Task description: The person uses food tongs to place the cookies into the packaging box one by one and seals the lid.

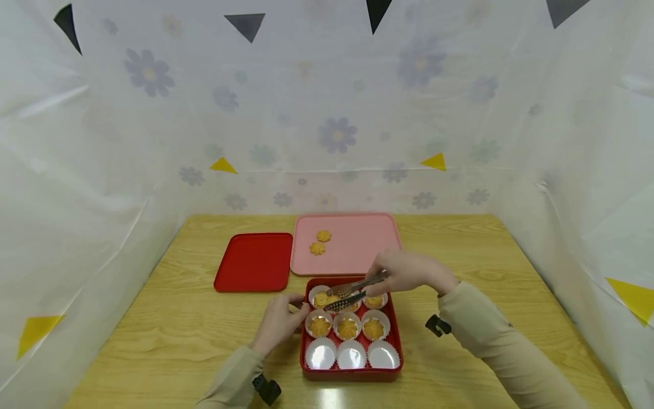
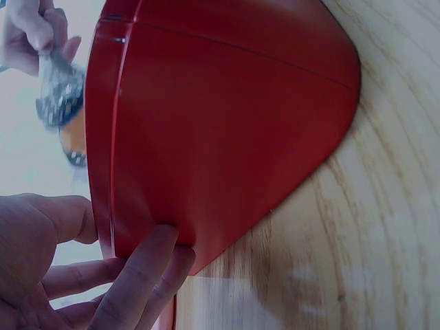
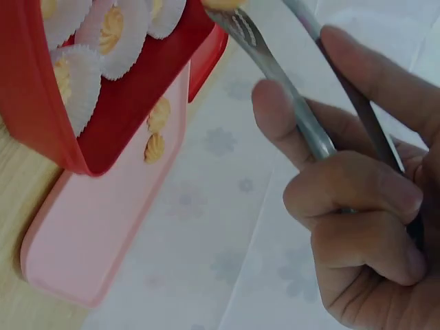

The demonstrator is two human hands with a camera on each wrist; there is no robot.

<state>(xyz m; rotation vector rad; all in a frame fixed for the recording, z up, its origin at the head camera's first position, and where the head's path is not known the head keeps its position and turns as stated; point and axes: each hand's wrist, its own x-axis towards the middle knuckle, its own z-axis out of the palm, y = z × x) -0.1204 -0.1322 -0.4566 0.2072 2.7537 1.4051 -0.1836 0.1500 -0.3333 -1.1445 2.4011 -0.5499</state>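
My right hand grips metal tongs over the back row of a red box. A swirled cookie shows at the tongs' tips in the right wrist view. White paper cups line the box in rows. Cookies sit in the middle row and the back right cup; the front three cups show shiny white bottoms. My left hand is at the box's left side. In the left wrist view, straight fingers touch the outer wall and the thumb lies at the rim.
Behind the box lies a pink tray with two swirled cookies on its left part. A flat red tray lies left of it. White flowered sheeting stands around the back and sides of the wooden table.
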